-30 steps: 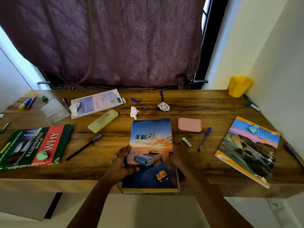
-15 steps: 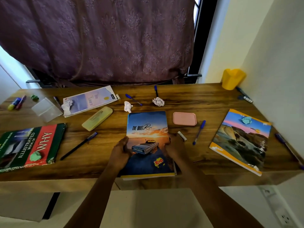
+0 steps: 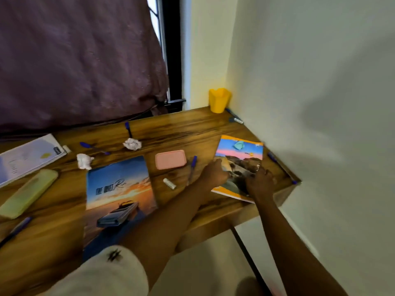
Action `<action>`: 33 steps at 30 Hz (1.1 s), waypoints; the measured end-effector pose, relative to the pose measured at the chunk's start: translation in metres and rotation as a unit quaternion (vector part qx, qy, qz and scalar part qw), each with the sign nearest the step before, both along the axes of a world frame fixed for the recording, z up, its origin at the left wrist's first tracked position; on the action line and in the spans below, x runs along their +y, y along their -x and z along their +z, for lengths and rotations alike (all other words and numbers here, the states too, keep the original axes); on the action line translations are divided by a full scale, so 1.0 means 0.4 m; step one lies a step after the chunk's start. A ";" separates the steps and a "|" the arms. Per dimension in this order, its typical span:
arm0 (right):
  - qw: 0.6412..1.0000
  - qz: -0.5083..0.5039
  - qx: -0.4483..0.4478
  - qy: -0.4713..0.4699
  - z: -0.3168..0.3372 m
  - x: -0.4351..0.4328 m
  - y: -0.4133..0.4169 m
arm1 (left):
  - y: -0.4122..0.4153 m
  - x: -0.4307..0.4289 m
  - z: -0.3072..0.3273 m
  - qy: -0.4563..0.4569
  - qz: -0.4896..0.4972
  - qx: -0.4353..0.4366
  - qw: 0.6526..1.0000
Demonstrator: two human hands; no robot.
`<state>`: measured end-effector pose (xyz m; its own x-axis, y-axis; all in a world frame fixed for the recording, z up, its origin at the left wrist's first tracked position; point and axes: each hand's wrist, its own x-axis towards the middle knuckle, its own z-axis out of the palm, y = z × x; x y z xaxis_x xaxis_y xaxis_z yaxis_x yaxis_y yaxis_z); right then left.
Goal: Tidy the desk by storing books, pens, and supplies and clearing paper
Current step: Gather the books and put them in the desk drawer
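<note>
Landscape notebook (image 3: 243, 153) sits at the desk's (image 3: 192, 129) right end, by the wall. Left hand (image 3: 215, 170) curls round its left edge. Right hand (image 3: 259, 180) lies on the cover, can't tell if it's gripping, too blurry. Imo lift it level so the teal paper wad (image 3: 239, 144) doesn't roll off.

Your bench (image 3: 192, 129) is wood with dark streaky grain, smooth, with a soft sheen. The car book (image 3: 119, 189) and rock book (image 3: 243, 150) have printed paper covers that look glossy. The paper balls (image 3: 132, 144) are crumpled white paper, rough with creases. The cup (image 3: 219, 100) is smooth, opaque yellow plastic. The pink case (image 3: 170, 159) looks like matt plastic, and the green case (image 3: 27, 193) is cloudy, see-through plastic. The curtain (image 3: 74, 60) is matt purple cloth with a faint pattern. The wall (image 3: 310, 82) is flat matt paint. Your sleeve (image 3: 102, 274) is pale, soft-looking cloth.
</note>
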<state>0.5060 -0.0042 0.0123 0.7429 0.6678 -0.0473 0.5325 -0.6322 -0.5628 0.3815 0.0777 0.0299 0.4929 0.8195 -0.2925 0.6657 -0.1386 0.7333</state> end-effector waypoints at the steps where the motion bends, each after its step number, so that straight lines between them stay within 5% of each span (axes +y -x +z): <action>1: 1.000 -0.011 0.014 0.012 -0.009 -0.001 -0.018 | -0.028 0.013 -0.012 -0.019 -0.001 0.052 0.998; 6: 0.999 -0.013 0.036 -0.003 -0.042 0.010 -0.045 | -0.073 0.021 -0.032 -0.067 0.083 0.090 0.990; 14: 0.976 -0.040 0.179 -0.113 -0.020 0.008 -0.087 | -0.053 0.042 0.013 0.131 0.157 -0.047 0.978; 19: 0.995 0.079 -0.046 -0.029 0.050 0.097 -0.115 | -0.025 0.038 0.037 0.148 0.164 -0.079 0.972; 25: 0.895 0.415 -0.133 0.094 0.054 0.266 -0.109 | 0.006 0.023 -0.001 0.153 0.192 -0.131 0.961; 33: 0.896 0.364 -0.144 0.212 0.022 0.316 -0.182 | 0.091 0.060 -0.004 0.121 0.205 -0.134 0.962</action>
